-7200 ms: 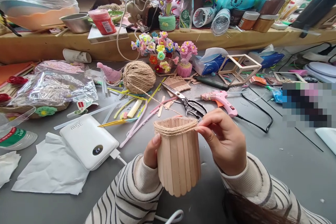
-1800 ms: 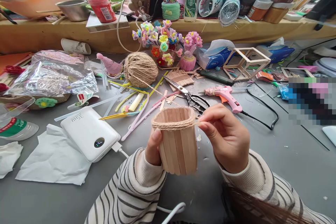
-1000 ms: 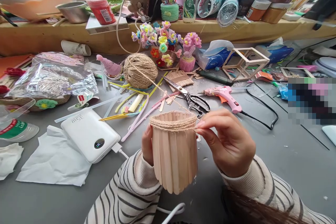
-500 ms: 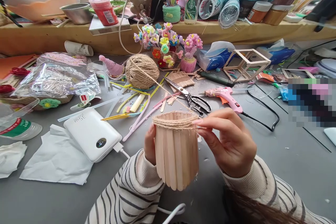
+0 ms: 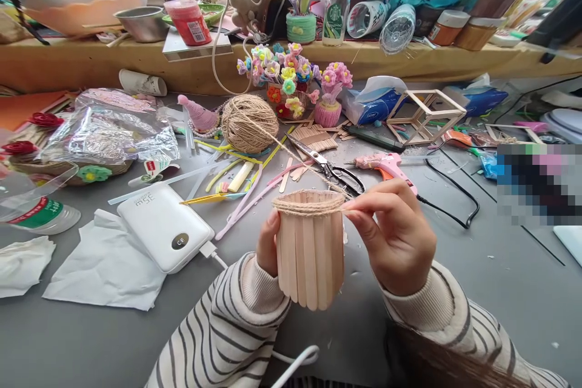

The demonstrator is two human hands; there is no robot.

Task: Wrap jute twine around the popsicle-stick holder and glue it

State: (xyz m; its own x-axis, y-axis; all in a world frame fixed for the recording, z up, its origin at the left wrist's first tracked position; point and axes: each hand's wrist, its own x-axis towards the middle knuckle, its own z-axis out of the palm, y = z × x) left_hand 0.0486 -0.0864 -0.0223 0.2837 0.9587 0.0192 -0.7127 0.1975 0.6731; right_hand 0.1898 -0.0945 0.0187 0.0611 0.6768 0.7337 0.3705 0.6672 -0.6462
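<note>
A round cup made of upright wooden craft sticks (image 5: 310, 260) is held above the table in front of me. Several turns of jute twine (image 5: 311, 208) circle its top edge. My left hand (image 5: 268, 244) grips the cup from its left side; the thumb shows, and the other fingers are hidden behind it. At the right of the rim, my right hand (image 5: 394, 236) pinches the twine between thumb and index finger. From there the strand runs back over the black-handled scissors (image 5: 330, 163) to the twine ball (image 5: 250, 123).
Right of the scissors lies a pink glue gun (image 5: 386, 167) with a black cord. A white power bank (image 5: 166, 227) and crumpled tissue (image 5: 107, 260) lie at left. Behind stand pipe-cleaner flowers (image 5: 288, 76) and a wooden stick frame (image 5: 427, 115).
The cup appears slightly higher and tilted a bit more away, its base drawn up in view. My right hand stays by the rim with the twine. The whole view has shifted a little.
</note>
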